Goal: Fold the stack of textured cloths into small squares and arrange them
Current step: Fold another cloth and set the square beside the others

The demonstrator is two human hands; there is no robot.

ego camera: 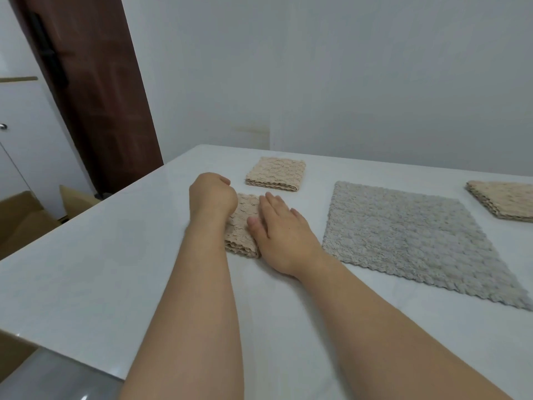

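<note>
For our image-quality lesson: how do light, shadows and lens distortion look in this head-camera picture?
Head view: soft, even light; faint shadows beneath the right hand on the table; wide-angle bending tilts the brown door and stretches the grey cloth; mild overall softness.

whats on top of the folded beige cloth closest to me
Two hands sit on the cloth. The right hand lies flat on its right side; the left hand, curled, covers its left edge. Whether its fingers pinch the fabric is hidden.
</note>
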